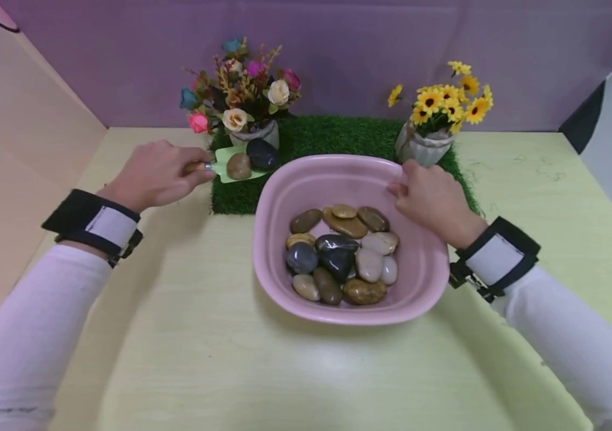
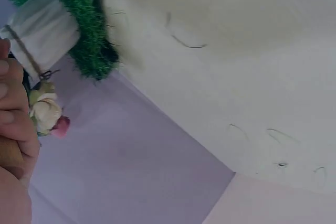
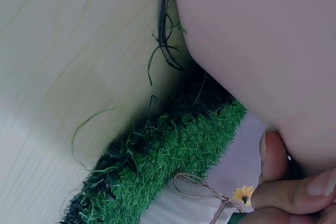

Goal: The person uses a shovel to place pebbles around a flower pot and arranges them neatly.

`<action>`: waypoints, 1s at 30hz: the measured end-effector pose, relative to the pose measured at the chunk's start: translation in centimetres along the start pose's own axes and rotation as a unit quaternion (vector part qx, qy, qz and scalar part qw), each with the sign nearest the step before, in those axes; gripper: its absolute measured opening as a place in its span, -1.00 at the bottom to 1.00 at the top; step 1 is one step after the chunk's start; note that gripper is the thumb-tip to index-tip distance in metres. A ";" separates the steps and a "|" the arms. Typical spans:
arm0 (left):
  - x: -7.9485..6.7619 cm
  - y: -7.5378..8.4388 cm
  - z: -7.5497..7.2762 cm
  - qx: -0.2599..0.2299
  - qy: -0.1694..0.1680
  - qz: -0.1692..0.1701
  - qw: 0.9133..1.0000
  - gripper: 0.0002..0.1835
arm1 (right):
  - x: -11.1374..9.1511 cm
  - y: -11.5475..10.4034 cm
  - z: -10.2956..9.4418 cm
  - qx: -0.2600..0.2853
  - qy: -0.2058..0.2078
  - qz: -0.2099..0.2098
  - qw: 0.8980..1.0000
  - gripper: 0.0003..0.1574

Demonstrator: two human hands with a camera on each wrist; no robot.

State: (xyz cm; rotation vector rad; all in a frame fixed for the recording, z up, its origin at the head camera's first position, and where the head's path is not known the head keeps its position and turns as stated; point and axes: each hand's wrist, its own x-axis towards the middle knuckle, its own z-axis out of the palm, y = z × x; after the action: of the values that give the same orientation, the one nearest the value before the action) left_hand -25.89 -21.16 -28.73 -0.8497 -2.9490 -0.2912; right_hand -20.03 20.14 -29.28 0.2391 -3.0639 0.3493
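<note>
In the head view my left hand [image 1: 163, 173] grips the wooden handle of a small light-green shovel [image 1: 221, 163]. On its blade lie a brown stone [image 1: 238, 166] and a black stone [image 1: 262, 154], just left of a pink basin [image 1: 419, 293]. My right hand [image 1: 435, 200] pinches the basin's upper right rim. Several smooth stones [image 1: 368, 264], grey, black, white and brown, lie on the basin's bottom. The left wrist view shows curled left fingers [image 2: 16, 108] around the wooden handle. In the right wrist view, right fingers [image 3: 289, 195] hold the basin's edge.
A strip of artificial turf [image 1: 332, 134] lies along the back of the pale wooden table [image 1: 306, 377]. On it stand a pot of mixed flowers [image 1: 254, 96], behind the shovel, and a pot of yellow flowers [image 1: 435, 114], behind my right hand. A purple backdrop [image 1: 349, 60] rises behind.
</note>
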 end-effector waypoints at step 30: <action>-1.7 -3.1 4.2 -0.004 -0.084 -0.054 0.995 -0.65 | 0.0 -0.1 0.0 0.003 -0.003 0.002 1.000 -0.58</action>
State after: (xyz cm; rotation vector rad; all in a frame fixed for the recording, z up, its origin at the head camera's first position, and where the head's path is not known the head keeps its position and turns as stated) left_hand -26.11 -23.78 -33.51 -0.7509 -3.1592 -0.2479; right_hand -20.06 20.05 -29.27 0.2356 -3.0708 0.3600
